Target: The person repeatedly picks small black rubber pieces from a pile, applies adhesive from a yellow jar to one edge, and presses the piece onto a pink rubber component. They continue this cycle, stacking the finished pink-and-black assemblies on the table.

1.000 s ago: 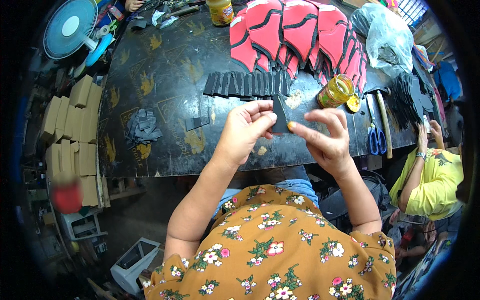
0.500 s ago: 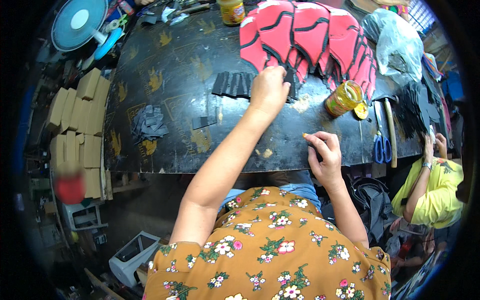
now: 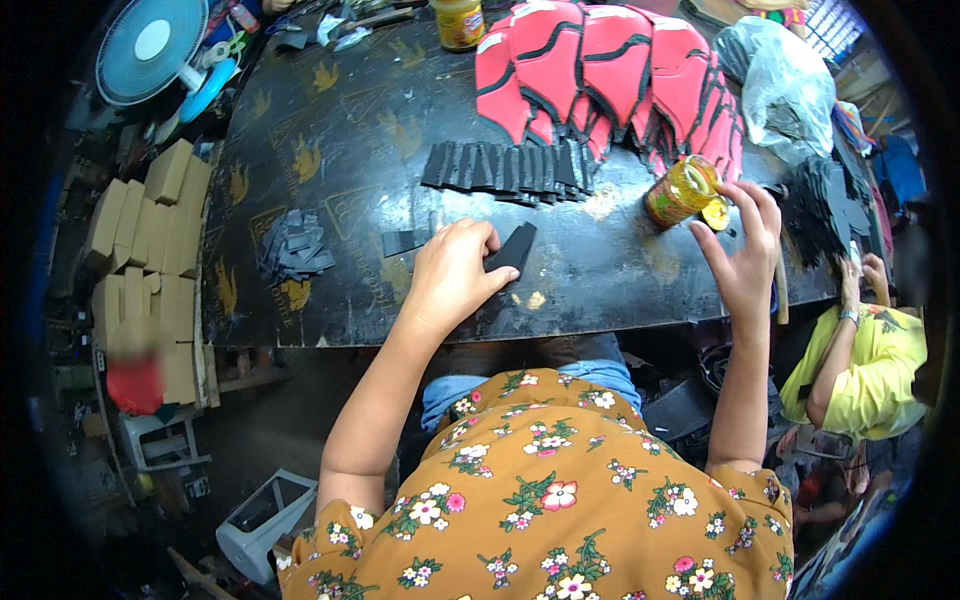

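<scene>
My left hand is closed on a black strip, pinching it between thumb and fingers above the table's near part. My right hand is beside an open glass jar of yellowish contents, its fingertips at the rim and thumb apart from the fingers; I see nothing held in it. The jar's yellow lid lies behind the right hand. A row of overlapping black strips lies across the table's middle. To the left are a small dark flat piece and a pile of dark grey pieces.
Pink-and-black cut pieces overlap at the back, beside a clear plastic bag. Another jar stands at the far edge. Black pieces and a co-worker in a yellow shirt are at right. Cardboard boxes and a fan are at left.
My left hand has come back from the row of strips toward me with one black strip. My right hand has moved right and away from me to the jar's mouth, its fingers spreading.
</scene>
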The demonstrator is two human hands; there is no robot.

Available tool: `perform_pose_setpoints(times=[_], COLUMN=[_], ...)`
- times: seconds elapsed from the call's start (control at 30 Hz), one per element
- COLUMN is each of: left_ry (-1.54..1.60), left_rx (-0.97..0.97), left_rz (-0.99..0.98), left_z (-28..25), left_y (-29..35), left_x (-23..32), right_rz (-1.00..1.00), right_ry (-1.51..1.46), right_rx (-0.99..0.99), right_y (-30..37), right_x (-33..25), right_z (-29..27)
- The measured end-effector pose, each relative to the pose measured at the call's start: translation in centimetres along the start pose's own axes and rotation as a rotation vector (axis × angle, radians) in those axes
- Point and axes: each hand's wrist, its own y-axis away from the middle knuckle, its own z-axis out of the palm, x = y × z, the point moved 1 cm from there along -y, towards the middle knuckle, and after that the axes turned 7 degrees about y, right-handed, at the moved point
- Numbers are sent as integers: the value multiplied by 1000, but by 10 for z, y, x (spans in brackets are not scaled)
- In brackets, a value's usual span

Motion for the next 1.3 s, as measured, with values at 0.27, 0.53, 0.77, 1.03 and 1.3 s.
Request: perform_pose_setpoints(times=[0.27,0.53,0.77,1.03,1.3], left_ry=[340,184,1005,1173,1224], left_rx=[76,230,-11,-164,-183], left_rz=[-34,27,-114,-81,-121], left_z=[0,-5,17,33,31], left_y=[1,4,-8,-15,-13], left_x=[-4,-14,3,38,39], right_rz=[-151,-126,-197,62,-196], right_ry=[319,139,239,-735,-542], right_rx=[-279,-167,89,-366,-182], right_y=[-52,-51,-13,9,2], right_x=[6,12,-1,-73,-80], right_z=[-3,4,-13,14,53])
